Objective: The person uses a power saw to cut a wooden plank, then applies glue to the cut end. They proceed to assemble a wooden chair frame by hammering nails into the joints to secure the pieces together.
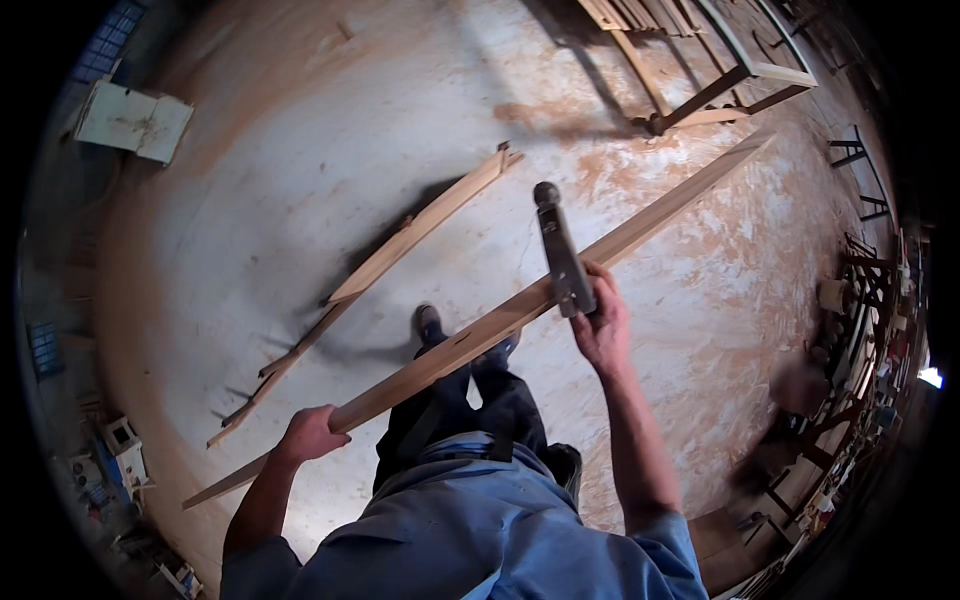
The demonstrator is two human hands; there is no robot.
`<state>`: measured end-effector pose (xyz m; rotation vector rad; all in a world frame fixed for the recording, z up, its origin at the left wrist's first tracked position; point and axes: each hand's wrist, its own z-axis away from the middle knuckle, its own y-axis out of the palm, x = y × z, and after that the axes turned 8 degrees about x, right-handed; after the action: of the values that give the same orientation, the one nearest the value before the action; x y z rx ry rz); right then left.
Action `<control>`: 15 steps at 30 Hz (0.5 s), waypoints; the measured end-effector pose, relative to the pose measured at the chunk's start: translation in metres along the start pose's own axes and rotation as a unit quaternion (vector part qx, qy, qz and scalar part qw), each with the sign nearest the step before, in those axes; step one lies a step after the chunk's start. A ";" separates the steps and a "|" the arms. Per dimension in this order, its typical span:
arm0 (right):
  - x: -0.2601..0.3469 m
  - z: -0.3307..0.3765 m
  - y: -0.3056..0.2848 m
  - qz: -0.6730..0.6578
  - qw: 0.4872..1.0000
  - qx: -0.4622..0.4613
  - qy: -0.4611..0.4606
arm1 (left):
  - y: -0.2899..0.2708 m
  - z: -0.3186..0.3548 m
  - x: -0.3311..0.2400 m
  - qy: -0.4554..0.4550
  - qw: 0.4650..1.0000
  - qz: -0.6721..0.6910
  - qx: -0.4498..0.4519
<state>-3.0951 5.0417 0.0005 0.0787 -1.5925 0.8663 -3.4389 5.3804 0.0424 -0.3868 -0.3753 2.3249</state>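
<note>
A long, narrow wooden board [455, 352] slants across in front of me, rising from lower left to upper right. My left hand [312, 434] is closed around its lower part. Farther along, my right hand [603, 320] is closed at the board's edge and on the near end of a grey metal tool [562, 255]. That tool crosses over the board and ends in a dark round knob at the far side; its exact kind is unclear. The right palm and part of the grip are hidden. My shoes show on the floor beneath the board.
Rough wooden strips [425, 232] lie on the stained floor [250, 220] beyond the board. At the upper right stands a frame [740, 75] with slats beside it. A pale box-like piece [130, 120] is at the far left; cluttered items line the right side.
</note>
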 end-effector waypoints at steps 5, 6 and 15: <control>0.027 0.017 0.066 -0.016 0.998 0.002 0.054 | 0.022 0.006 0.075 0.039 0.996 0.007 -0.080; 0.034 0.018 0.083 -0.015 0.997 -0.006 0.076 | 0.030 0.005 0.098 0.052 0.993 0.012 -0.107; 0.061 0.037 0.194 -0.005 0.984 -0.020 0.175 | 0.070 -0.001 0.248 0.098 0.955 -0.126 -0.250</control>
<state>-3.2395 5.1846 -0.0366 -0.0901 -1.2780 0.7913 -3.6519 5.5088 -0.0255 -0.7605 -0.8651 1.9021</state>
